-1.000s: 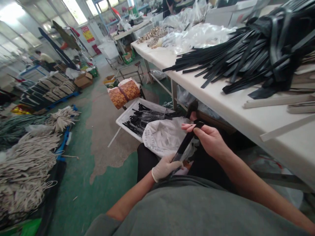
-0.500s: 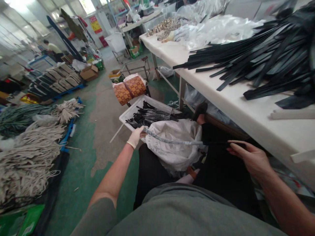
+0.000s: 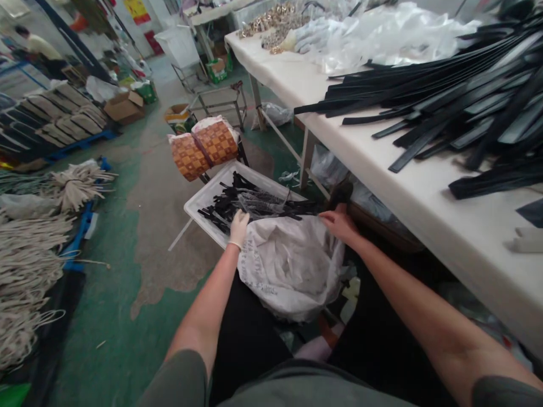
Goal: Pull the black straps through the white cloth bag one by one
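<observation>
My gloved left hand [image 3: 238, 226] and my bare right hand [image 3: 339, 223] reach forward over a white tray [image 3: 195, 203] that holds several black strips [image 3: 237, 198]. Between the hands lies a long black strip in a clear sleeve [image 3: 280, 215], level across the tray's near side. Each hand's fingers are curled round one end of it. A crumpled white bag [image 3: 292, 265] rests on my lap just below the hands. My arms stretch out on either side of the bag.
A white table [image 3: 382, 164] runs along the right with a big pile of long black strips [image 3: 445, 102], clear plastic bags [image 3: 382, 34] and metal fittings [image 3: 271, 20]. A checkered stool cushion [image 3: 203, 150] stands behind the tray. Bundles of cord [image 3: 34, 243] lie on the floor at left.
Both hands moved forward from my lap to the tray, carrying the strip stretched between them. The right hand came in from the table side to the tray's right end.
</observation>
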Demonstrator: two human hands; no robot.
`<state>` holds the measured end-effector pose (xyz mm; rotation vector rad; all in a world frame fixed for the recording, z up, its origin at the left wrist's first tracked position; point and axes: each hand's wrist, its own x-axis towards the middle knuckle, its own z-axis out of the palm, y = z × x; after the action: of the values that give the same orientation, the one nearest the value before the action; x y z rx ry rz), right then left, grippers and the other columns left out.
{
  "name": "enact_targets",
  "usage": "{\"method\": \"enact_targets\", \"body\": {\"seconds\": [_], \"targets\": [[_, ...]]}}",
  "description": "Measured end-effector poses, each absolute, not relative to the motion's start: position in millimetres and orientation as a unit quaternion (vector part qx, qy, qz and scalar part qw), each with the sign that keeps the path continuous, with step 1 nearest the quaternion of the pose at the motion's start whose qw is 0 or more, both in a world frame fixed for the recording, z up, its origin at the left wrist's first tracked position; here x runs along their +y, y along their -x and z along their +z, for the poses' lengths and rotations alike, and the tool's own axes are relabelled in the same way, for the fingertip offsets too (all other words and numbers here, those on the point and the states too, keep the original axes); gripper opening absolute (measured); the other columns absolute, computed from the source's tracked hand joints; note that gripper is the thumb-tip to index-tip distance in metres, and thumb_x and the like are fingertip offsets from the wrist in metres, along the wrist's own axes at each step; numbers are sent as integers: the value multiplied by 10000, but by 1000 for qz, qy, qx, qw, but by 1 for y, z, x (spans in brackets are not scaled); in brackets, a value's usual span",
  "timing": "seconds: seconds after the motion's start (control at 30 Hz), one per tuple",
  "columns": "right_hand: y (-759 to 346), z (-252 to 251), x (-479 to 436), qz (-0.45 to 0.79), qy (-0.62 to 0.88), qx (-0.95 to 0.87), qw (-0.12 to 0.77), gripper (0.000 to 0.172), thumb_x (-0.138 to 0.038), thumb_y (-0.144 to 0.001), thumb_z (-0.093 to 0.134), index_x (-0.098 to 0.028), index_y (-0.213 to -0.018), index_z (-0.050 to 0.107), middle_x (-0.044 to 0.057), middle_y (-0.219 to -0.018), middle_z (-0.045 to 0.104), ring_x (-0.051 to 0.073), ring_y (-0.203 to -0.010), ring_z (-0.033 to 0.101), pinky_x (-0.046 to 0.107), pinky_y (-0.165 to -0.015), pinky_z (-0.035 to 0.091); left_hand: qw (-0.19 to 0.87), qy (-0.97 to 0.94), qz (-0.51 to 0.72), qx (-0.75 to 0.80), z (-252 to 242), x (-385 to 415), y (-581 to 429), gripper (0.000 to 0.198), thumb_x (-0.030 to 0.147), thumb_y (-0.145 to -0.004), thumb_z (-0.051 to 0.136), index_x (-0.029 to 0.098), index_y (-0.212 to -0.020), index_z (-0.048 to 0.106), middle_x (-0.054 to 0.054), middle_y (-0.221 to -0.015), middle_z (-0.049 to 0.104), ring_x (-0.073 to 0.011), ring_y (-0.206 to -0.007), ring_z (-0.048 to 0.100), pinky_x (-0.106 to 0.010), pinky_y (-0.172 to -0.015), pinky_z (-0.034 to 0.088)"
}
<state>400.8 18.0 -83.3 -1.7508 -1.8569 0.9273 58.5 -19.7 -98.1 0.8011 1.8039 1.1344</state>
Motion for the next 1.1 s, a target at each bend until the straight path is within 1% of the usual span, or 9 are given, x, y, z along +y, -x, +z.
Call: {"method": "enact_targets", "body": {"seconds": [0.13,0.23,0.37,0.47,0.6,0.67,0.73,0.9,1.1], "targets": [[-402,-112,31,315,632,-684,182,302,-263,-849,531,-188,-1079,713,100,-1181,691,257,-1107,627,407,-1004,461,422,-392,421,700,-156,-63,-106,558,310,-896,506,93,-1405,438,-186,-1397,527,-220,-1276,518,-317,-1080,373],[-382,-126,48,267,607,-730,162,434,-299,-857,555,-151,-1259,618,145,-1409,529,280,-1279,506,422,-1095,372,431,-442,339,710,-179,-78,-121,549,363,-876,535,144,-1378,498,-147,-1341,586,-246,-1217,564,-337,-1047,399],[-329,-147,84,194,516,-831,76,667,-363,-802,660,-140,-1404,480,159,-1521,386,301,-1382,373,438,-1147,280,498,-544,138,661,-192,-79,-116,419,380,-781,625,200,-1153,694,-83,-1006,730,-267,-958,663,-331,-874,471],[-293,-172,115,168,434,-885,1,802,-379,-759,710,-114,-1452,404,168,-1560,319,297,-1440,265,439,-1190,143,556,-564,43,608,-194,-79,-107,353,372,-748,632,210,-1039,747,-48,-748,715,-237,-742,661,-312,-722,474],[-275,-211,148,160,390,-901,-99,994,-426,-694,763,-90,-1502,291,200,-1576,268,312,-1465,188,442,-1193,26,601,-596,-17,532,-189,-81,-104,322,427,-725,663,247,-970,768,-57,-666,696,-252,-692,656,-336,-652,450],[-276,-229,152,175,432,-872,-149,1057,-471,-694,754,-88,-1525,226,218,-1552,304,326,-1452,212,450,-1186,40,602,-633,-35,485,-185,-81,-106,263,435,-722,674,272,-902,775,-67,-704,713,-281,-718,665,-363,-630,439],[-276,-248,145,190,484,-833,-190,1035,-483,-739,710,-61,-1531,193,262,-1495,364,365,-1410,287,489,-1159,129,600,-664,-53,442,-180,-84,-110,201,393,-733,668,281,-861,775,-67,-743,729,-289,-710,671,-367,-597,427],[-254,-293,110,242,530,-768,-266,748,-406,-904,505,-15,-1499,277,324,-1309,514,398,-1206,536,487,-933,424,605,-696,-58,383,-171,-94,-116,113,363,-742,687,296,-793,762,-48,-744,737,-262,-646,662,-351,-559,421],[-223,-318,95,315,509,-745,-296,763,-414,-897,533,-60,-1518,267,318,-1378,477,365,-1234,543,456,-954,428,680,-607,-64,405,-161,-87,-109,215,452,-747,683,243,-718,720,-24,-601,665,-220,-549,619,-330,-539,441]]}}
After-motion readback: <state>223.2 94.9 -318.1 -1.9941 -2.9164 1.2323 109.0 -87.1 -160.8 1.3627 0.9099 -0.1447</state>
